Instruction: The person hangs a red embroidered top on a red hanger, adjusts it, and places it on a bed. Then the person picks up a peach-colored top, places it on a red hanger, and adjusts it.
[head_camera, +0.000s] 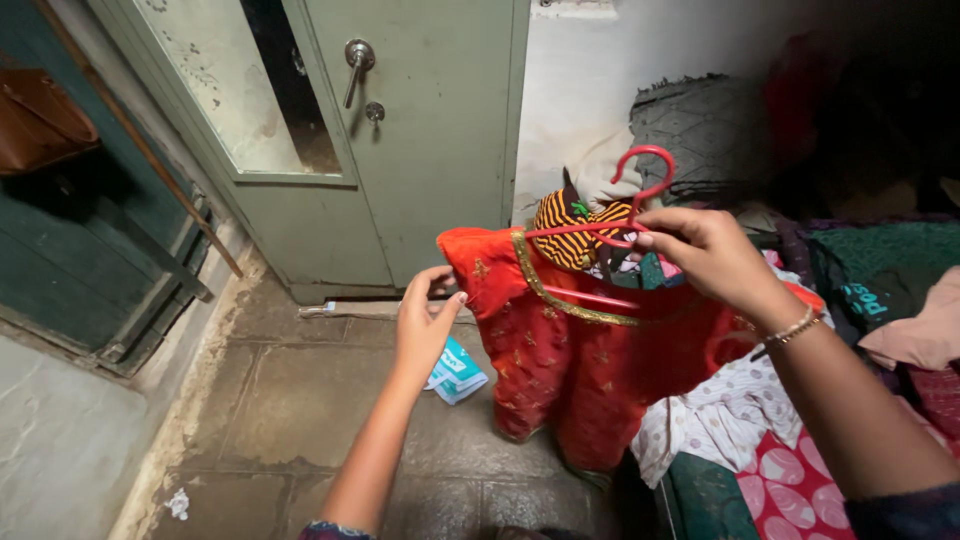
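Hanging is underway: my right hand (705, 250) pinches the red hanger (625, 215), my left hand (425, 320) pinches the red dress (570, 350) shoulder. Next, I judge, that shoulder needs seating over the hanger's arm.

The lower bar of the red hanger (610, 228) is covered by the red garment (580, 370). Both forearms are cut off at the bottom edge. The upper right corner is lost in darkness.

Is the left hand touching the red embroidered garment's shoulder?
Touching: the head view shows the left hand pinching the shoulder edge of the red embroidered garment.
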